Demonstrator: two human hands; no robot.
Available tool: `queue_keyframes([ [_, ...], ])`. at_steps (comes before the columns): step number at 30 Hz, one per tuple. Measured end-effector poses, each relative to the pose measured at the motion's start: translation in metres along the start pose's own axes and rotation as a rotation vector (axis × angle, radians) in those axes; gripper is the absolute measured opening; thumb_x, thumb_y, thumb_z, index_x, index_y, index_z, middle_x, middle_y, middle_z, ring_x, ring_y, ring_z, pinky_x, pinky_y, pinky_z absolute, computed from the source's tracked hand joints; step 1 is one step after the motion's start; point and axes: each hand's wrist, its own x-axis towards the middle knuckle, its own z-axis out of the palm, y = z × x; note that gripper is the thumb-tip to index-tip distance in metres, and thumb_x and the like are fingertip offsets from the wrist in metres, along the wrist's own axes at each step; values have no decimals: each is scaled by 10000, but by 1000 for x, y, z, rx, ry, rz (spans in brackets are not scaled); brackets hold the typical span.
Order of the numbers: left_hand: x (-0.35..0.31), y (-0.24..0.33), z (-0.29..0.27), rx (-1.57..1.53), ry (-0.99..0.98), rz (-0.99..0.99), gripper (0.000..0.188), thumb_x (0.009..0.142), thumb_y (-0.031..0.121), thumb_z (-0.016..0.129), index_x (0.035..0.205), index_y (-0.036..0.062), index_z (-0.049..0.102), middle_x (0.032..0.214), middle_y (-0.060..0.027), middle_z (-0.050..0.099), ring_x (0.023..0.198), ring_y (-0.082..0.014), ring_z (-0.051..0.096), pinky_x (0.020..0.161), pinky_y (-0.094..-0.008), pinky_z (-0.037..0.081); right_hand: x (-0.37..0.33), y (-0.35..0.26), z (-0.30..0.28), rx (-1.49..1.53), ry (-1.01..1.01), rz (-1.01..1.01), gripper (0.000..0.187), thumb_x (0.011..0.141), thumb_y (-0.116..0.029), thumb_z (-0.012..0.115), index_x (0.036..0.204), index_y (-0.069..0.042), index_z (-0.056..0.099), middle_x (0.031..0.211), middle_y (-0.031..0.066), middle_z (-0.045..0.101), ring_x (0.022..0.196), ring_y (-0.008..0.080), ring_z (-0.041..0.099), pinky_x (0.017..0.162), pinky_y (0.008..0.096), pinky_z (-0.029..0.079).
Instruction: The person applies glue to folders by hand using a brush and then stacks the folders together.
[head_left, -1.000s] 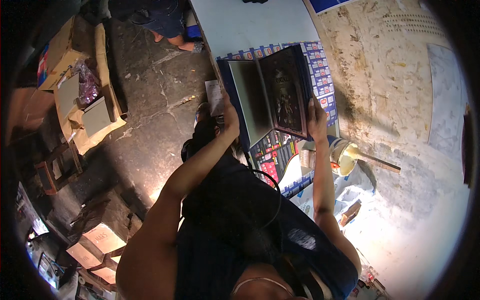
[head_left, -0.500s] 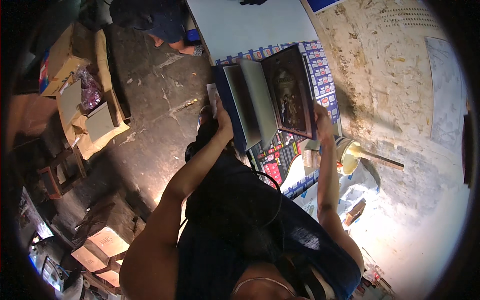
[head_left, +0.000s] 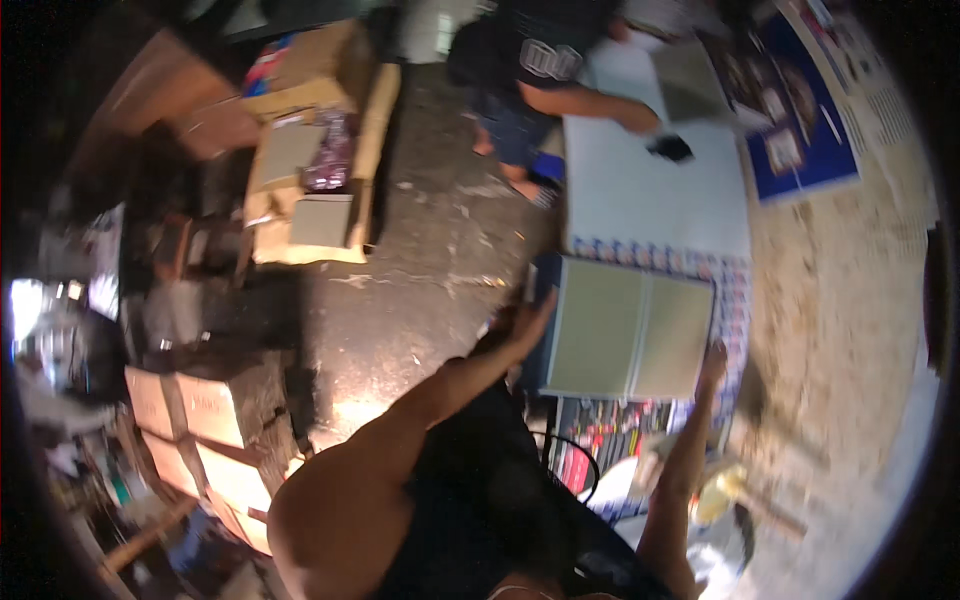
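Right of centre, the grey-green folded board (head_left: 628, 328) lies flat on the printed sheet (head_left: 725, 275); the left hand (head_left: 522, 325) rests open-fingered at its left edge, the right hand (head_left: 711, 362) touches its lower right corner. Best press both edges evenly so it stays square.

Matt grey-green board folder (head_left: 628, 328), rough stained concrete floor (head_left: 430, 250), cardboard boxes (head_left: 215, 405).
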Motion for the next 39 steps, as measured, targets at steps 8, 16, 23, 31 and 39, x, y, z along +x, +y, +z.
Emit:
queue_keyframes([
  [8, -18, 25, 24, -184, 337, -5, 1049, 728, 873, 467, 1227, -44, 564, 1140, -274, 642, 1133, -425, 593, 948, -478, 462, 9, -55, -7, 184, -3, 399, 948, 900, -751, 295, 1270, 80, 560, 1264, 304, 576, 1206, 461, 528, 1032, 513, 394],
  [16, -2, 10, 24, -113, 42, -46, 907, 755, 797, 545, 1201, 9, 596, 1144, -206, 662, 1108, -355, 615, 962, -431, 461, -8, -73, -9, 138, 196, 373, 928, 875, -673, 482, 1353, 120, 416, 1179, 356, 573, 1073, 498, 570, 938, 540, 459],
  [23, 44, -25, -20, -25, -263, 140, 1076, 758, 828, 502, 1444, 10, 368, 1340, -216, 540, 1241, -329, 514, 1031, -411, 397, -46, -147, -13, 79, 547, 71, 896, 885, -564, 583, 1337, 177, 360, 1094, 433, 554, 976, 562, 576, 849, 581, 499],
  [31, 118, -76, -302, 429, -202, 610, 290, 894, 284, 537, 968, 83, 731, 890, -166, 707, 819, -307, 674, 756, -465, 495, -96, -306, 50, 74, 694, -263, 783, 883, -426, 671, 1326, 151, 378, 1092, 361, 575, 964, 483, 597, 840, 534, 517],
  [39, 64, -173, -640, -63, 826, 58, 347, 736, 410, 804, 930, 124, 774, 1176, -145, 674, 1080, -337, 620, 933, -390, 472, -110, -509, 143, 462, 482, -563, 688, 890, -424, 645, 1346, 64, 478, 1159, 233, 618, 1080, 358, 598, 962, 467, 469],
])
